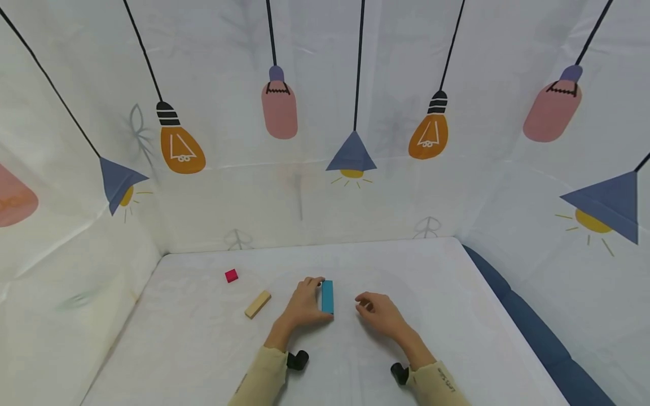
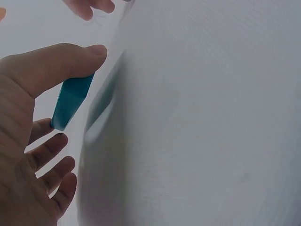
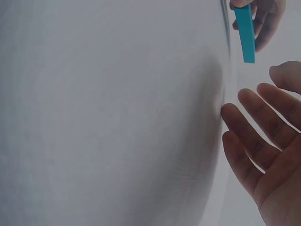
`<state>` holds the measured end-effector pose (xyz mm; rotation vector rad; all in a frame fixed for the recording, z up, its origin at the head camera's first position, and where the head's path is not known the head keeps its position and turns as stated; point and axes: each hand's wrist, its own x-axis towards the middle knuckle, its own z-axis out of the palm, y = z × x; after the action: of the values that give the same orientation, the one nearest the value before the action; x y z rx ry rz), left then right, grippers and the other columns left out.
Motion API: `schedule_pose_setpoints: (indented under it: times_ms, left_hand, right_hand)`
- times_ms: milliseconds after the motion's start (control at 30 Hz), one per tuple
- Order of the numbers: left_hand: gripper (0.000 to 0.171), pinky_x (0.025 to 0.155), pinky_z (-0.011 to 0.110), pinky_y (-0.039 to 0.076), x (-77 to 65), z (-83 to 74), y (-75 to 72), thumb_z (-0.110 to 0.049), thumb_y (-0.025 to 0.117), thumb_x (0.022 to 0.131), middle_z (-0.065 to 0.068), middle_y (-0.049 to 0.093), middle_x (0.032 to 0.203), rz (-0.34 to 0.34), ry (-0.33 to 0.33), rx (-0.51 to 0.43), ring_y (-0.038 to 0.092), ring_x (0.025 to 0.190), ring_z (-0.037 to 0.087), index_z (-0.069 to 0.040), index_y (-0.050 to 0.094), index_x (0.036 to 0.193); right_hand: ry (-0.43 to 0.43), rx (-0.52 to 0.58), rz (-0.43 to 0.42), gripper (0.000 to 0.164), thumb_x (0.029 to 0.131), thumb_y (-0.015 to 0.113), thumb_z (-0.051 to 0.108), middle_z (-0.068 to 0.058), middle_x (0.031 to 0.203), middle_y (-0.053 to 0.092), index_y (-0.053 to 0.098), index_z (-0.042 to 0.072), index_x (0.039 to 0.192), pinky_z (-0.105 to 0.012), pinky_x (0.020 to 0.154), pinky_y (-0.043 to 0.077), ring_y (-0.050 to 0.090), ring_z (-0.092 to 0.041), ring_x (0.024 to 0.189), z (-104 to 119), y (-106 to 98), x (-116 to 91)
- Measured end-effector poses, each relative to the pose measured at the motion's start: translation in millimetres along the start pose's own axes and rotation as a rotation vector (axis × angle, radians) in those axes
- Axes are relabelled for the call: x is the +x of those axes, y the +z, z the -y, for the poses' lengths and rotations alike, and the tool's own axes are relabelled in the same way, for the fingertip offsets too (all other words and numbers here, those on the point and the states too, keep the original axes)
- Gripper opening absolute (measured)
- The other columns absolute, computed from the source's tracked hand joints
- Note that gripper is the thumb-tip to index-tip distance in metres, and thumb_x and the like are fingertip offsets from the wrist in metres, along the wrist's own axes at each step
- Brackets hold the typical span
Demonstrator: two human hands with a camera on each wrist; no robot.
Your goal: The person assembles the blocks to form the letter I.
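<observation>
Sleeves: the left sleeve (image 1: pixel 259 378) lies toward half past seven from the blue block (image 1: pixel 327 297), the right sleeve (image 1: pixel 439 383) just past four; the clock is read round that block in the head view, twelve pointing away from the person.
Left hand (image 1: pixel 304 307): between eight and nine, pinching the blue block, thumb at its six o'clock end, index finger at its twelve o'clock end.
Right hand (image 1: pixel 382 314): between three and four, apart from the block, grasping nothing, fingers loosely bent.
Blue block: stretched from six to twelve across the left hand's opening; the left wrist view suggests a gap beneath it, but contact with the white tabletop (image 1: pixel 437 338) is uncertain.
Pinch risk: with only the ends held, a slipping thumb or uneven pressure could let the block pivot or drop.
Right-hand risk: closing in too quickly could bump the block askew.
Wooden block (image 1: pixel 258 304): lying near nine o'clock, slanted; a wide leftward sweep of the left hand might knock it.
Red cube (image 1: pixel 231 276): farther, just past nine; being small, it could be nudged away unnoticed.
Lamp-print curtain (image 1: pixel 228 197): beyond, toward twelve.
</observation>
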<state>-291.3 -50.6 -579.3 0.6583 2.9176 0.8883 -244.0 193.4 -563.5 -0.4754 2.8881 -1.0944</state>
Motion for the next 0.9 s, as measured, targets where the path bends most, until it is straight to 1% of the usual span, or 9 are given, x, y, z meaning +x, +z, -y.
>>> schedule_pose_setpoints:
  times_ms: [167,433,700,900]
  left_hand:
    - [0.099,0.094,0.045,0.043,2.4,-0.5,1.9,-0.052,0.085,0.062,0.009,0.052,0.127,0.005,-0.003,-0.006,0.049,0.114,0.026,-0.008,0.044,0.141]
    - [0.097,0.093,0.044,0.043,5.5,2.5,6.6,-0.052,0.084,0.064,0.008,0.052,0.125,-0.010,-0.001,-0.003,0.049,0.111,0.025,-0.009,0.044,0.142]
    - [0.096,0.093,0.045,0.043,8.9,0.5,4.3,-0.051,0.084,0.065,0.009,0.053,0.123,0.000,0.001,-0.006,0.049,0.110,0.026,-0.007,0.045,0.140]
    - [0.096,0.093,0.046,0.042,12.5,-0.6,2.4,-0.050,0.085,0.064,0.011,0.054,0.122,-0.002,0.011,0.004,0.049,0.110,0.028,-0.005,0.045,0.140]
  right_hand:
    - [-0.027,0.014,-0.005,0.020,0.094,0.064,0.017,0.004,0.096,0.067,0.068,0.008,0.112,-0.034,0.075,0.052,0.062,-0.012,0.085,3.3,0.8,3.7]
    - [-0.053,0.023,-0.002,0.022,0.094,0.064,0.018,0.004,0.097,0.067,0.067,0.007,0.114,-0.034,0.075,0.052,0.062,-0.011,0.084,5.8,5.9,13.4]
    - [-0.086,0.026,-0.010,0.022,0.094,0.065,0.017,0.002,0.098,0.068,0.067,0.008,0.114,-0.034,0.075,0.052,0.063,-0.011,0.083,8.4,12.1,24.5]
    - [-0.073,0.023,-0.006,0.023,0.094,0.065,0.019,0.002,0.099,0.067,0.067,0.009,0.115,-0.035,0.075,0.052,0.062,-0.012,0.083,9.3,16.1,31.3]
